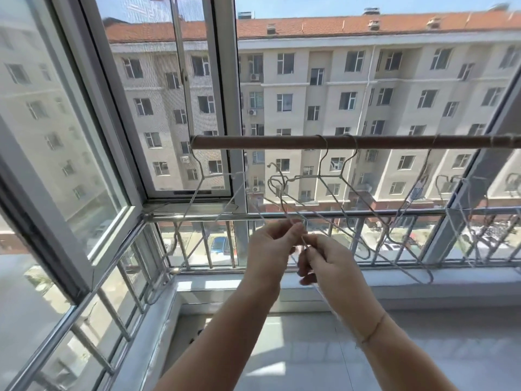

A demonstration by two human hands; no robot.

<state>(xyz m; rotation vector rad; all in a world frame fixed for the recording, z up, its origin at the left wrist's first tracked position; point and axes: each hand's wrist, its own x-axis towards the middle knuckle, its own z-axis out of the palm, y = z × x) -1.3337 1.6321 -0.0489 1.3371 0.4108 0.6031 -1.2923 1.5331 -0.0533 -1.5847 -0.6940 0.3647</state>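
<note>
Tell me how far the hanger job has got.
Done: several wire hangers hang hooked on the wooden rod. In hand: the left hand and right hand pinch the wires of loose hangers below it, hooks free. Left: these probably go onto the rod.

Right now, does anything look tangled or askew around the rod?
Yes. The held hangers, pinched by the left hand and right hand, lie tilted and interlocked below the rod instead of hanging from it; one corner sags toward the windowsill.

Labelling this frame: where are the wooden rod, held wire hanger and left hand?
wooden rod (282, 142): head view, bare middle stretch.
wire hanger (287, 214): head view, wire above the fingers.
left hand (270, 246): head view, back of hand.
</note>
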